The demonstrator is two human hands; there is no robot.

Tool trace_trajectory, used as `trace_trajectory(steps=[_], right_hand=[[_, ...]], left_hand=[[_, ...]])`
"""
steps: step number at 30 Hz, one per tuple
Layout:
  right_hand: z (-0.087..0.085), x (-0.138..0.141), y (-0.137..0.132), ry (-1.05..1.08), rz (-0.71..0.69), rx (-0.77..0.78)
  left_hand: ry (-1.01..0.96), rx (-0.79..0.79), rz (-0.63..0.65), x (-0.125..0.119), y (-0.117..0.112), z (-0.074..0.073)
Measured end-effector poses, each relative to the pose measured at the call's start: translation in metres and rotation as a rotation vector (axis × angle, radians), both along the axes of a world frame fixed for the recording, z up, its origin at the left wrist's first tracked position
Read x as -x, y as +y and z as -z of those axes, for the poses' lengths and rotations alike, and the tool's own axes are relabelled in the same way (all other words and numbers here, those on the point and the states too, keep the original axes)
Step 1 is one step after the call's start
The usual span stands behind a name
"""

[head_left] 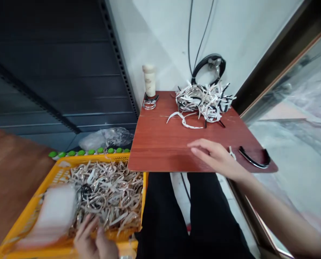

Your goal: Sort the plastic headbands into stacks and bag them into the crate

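Observation:
My left hand (94,239) reaches into a yellow crate (52,176) at the lower left, fingers spread over a heap of pale headbands (109,190); nothing is plainly held. My right hand (216,156) lies flat on the near edge of a small red-brown table (160,140), fingers stretched out and together, holding nothing. Beside its wrist lie a small white piece (232,153) and a black headband (254,160). A tangled pile of white and black headbands (203,100) sits at the table's far side.
A blurred white pad (56,212) lies in the crate's left part. A beige bottle (150,81) and metal rings (149,103) stand at the table's back left. Black headphones (210,64) hang on the wall. Green caps (90,152) line up behind the crate. My dark-trousered legs are below.

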State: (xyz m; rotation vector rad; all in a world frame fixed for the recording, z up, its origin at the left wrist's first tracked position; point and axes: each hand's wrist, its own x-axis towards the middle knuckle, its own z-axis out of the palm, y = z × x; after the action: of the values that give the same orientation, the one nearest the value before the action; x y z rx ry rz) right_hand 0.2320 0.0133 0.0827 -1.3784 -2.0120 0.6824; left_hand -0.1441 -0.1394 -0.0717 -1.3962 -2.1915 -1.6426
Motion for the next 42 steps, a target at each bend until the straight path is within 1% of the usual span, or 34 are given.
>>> trace_trajectory(steps=[2, 4, 6, 8, 10, 12, 13, 15, 18, 20, 21, 22, 23, 24, 26, 27, 28, 30, 32, 33, 35, 38, 40, 42], right_hand=[[0.007, -0.007, 0.047, -0.137, 0.146, -0.081], [0.021, -0.009, 0.090, -0.345, 0.225, -0.139], [0.034, -0.010, 0.122, -0.548, 0.248, -0.174], [0.043, -0.013, 0.141, -0.679, 0.253, -0.180], [0.045, -0.018, 0.143, -0.706, 0.252, -0.182], [0.041, -0.023, 0.131, -0.659, 0.212, -0.202], [0.037, -0.024, 0.120, -0.623, 0.164, -0.213], [0.029, -0.021, 0.092, -0.548, 0.002, -0.216], [0.022, -0.011, 0.053, -0.475, -0.300, -0.161], [0.021, -0.005, 0.047, -0.417, -0.439, -0.093], [0.022, -0.004, 0.052, -0.377, -0.476, -0.056], [0.023, -0.003, 0.062, -0.337, -0.473, -0.033], [0.024, -0.002, 0.078, -0.306, -0.434, -0.031], [0.026, -0.002, 0.097, -0.298, -0.355, -0.062], [0.029, 0.001, 0.139, -0.381, -0.122, -0.225], [0.031, 0.003, 0.160, -0.462, -0.050, -0.312], [0.034, 0.006, 0.179, -0.561, -0.030, -0.378], [0.038, 0.013, 0.209, -0.757, -0.062, -0.435], [0.040, 0.017, 0.224, -0.877, -0.121, -0.459], [0.039, 0.017, 0.226, -0.890, -0.147, -0.485], [0.034, 0.015, 0.219, -0.832, -0.190, -0.578], [0.023, 0.008, 0.187, -0.646, -0.190, -0.712], [0.020, 0.005, 0.158, -0.572, -0.200, -0.711], [0.023, 0.003, 0.132, -0.552, -0.259, -0.623]], left_hand=[[0.028, -0.090, 0.201, -0.046, 0.030, -0.021], [0.096, -0.143, 0.381, -0.090, 0.056, -0.039], [0.138, -0.096, 0.542, -0.126, 0.075, -0.052], [0.166, -0.053, 0.662, -0.150, 0.085, -0.060], [0.168, -0.025, 0.723, -0.163, 0.089, -0.064], [0.161, -0.012, 0.734, -0.169, 0.089, -0.067], [0.166, -0.011, 0.731, -0.170, 0.089, -0.067], [0.213, -0.016, 0.730, -0.173, 0.092, -0.069], [0.407, 0.030, 0.759, -0.181, 0.105, -0.071], [0.539, 0.116, 0.763, -0.189, 0.115, -0.070], [0.576, 0.161, 0.753, -0.192, 0.120, -0.069], [0.594, 0.196, 0.739, -0.196, 0.123, -0.067], [0.597, 0.217, 0.727, -0.198, 0.126, -0.065], [0.595, 0.226, 0.719, -0.200, 0.127, -0.063], [0.587, 0.227, 0.711, -0.201, 0.127, -0.060], [0.580, 0.223, 0.708, -0.201, 0.127, -0.058], [0.572, 0.220, 0.704, -0.201, 0.126, -0.058], [0.561, 0.220, 0.698, -0.200, 0.125, -0.057], [0.564, 0.227, 0.703, -0.199, 0.125, -0.056], [0.571, 0.231, 0.707, -0.198, 0.125, -0.056], [0.583, 0.239, 0.714, -0.198, 0.125, -0.055], [0.587, 0.254, 0.725, -0.197, 0.125, -0.056], [0.584, 0.262, 0.734, -0.197, 0.125, -0.057], [0.584, 0.266, 0.739, -0.197, 0.125, -0.058]])
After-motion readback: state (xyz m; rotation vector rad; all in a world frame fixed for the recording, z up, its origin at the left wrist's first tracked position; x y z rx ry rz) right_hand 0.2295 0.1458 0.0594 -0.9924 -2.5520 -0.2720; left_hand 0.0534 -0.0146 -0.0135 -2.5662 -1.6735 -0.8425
